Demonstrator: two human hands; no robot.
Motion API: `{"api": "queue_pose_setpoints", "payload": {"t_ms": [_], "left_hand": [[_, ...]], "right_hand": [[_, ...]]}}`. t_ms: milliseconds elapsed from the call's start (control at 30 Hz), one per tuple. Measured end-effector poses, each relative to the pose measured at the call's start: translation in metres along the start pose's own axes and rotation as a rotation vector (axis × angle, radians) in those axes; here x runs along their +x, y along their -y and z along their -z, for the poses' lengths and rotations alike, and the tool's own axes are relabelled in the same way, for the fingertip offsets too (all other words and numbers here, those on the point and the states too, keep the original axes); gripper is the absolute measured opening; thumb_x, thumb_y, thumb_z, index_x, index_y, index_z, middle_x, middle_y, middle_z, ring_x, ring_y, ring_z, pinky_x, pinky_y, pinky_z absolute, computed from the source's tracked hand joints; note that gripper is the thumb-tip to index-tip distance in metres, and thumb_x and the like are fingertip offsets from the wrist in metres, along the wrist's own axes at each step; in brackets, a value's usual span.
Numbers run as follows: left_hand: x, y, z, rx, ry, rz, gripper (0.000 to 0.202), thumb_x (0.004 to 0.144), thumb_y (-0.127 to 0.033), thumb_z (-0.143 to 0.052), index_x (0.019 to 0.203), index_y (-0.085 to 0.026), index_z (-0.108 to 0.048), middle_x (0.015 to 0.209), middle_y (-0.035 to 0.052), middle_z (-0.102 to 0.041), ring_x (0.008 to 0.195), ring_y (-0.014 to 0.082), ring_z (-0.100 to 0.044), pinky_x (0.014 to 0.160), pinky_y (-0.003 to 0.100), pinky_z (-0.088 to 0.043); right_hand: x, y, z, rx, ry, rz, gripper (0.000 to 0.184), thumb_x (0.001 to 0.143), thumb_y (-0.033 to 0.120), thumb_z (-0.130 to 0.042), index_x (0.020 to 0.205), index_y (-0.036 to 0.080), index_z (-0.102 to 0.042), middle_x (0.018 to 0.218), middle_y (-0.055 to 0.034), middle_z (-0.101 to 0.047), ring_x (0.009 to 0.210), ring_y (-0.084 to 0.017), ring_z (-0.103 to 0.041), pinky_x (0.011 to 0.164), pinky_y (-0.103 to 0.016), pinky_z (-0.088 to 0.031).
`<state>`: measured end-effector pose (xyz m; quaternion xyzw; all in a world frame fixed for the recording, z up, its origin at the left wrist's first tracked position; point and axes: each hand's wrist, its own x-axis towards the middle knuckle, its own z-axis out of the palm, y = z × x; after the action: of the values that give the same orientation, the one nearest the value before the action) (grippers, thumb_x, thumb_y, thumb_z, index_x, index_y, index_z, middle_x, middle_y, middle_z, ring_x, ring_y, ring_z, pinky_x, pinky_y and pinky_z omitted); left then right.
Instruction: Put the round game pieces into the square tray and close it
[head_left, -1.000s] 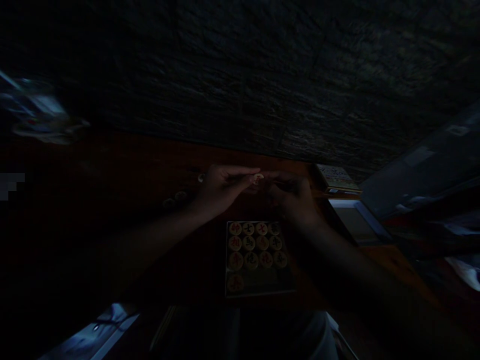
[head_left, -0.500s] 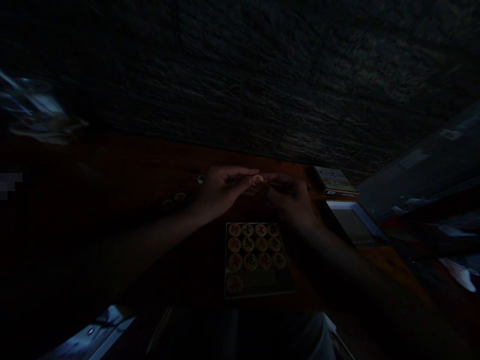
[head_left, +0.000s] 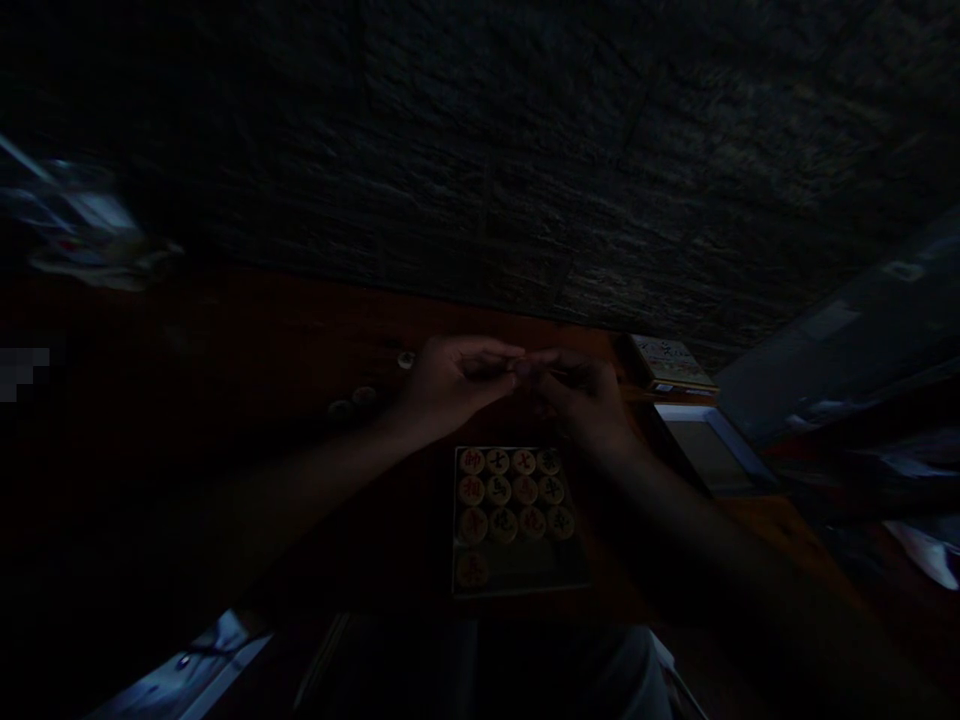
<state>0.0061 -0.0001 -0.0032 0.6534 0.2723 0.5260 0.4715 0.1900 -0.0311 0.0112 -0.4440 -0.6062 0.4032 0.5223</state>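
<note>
My left hand (head_left: 450, 388) and my right hand (head_left: 591, 402) meet above the far side of the box, fingertips together in a pinch. Between them is a round Chinese chess piece, now almost wholly covered by the fingers. Below, an open shallow box (head_left: 517, 590) holds rows of round pieces with red and black characters. A single red-marked piece (head_left: 472, 570) lies at the near left corner of that box. Left of my left hand, a loose piece (head_left: 406, 360) rests on the table, with two more pieces (head_left: 364, 396) closer to my forearm.
A dark stone wall (head_left: 480, 190) rises behind the wooden table (head_left: 300, 310). On the right stand a printed box (head_left: 671, 363) and an open empty tray or lid (head_left: 709, 450). Blurred clutter (head_left: 97, 220) sits at the far left. The scene is very dark.
The chess piece showed its red character between my fingertips before; now the fingers hide its face. My hands have stayed in nearly the same place.
</note>
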Motion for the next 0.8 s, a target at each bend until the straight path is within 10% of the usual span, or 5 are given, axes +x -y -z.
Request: {"api": "queue_pose_setpoints", "payload": {"t_ms": [800], "left_hand": [[-0.0028, 0.0007, -0.0028, 0.019, 0.06, -0.005, 0.029, 0.078, -0.023, -0.085, 0.106, -0.015, -0.083, 0.105, 0.0107, -0.085, 0.093, 0.023, -0.082, 0.086, 0.032, -0.065]], "right_hand": [[0.0021, 0.0008, 0.0018, -0.03, -0.026, -0.008, 0.036, 0.07, 0.049, -0.095, 0.074, 0.017, -0.079, 0.065, -0.0021, -0.072, 0.052, -0.01, -0.058, 0.048, -0.02, -0.044]]}}
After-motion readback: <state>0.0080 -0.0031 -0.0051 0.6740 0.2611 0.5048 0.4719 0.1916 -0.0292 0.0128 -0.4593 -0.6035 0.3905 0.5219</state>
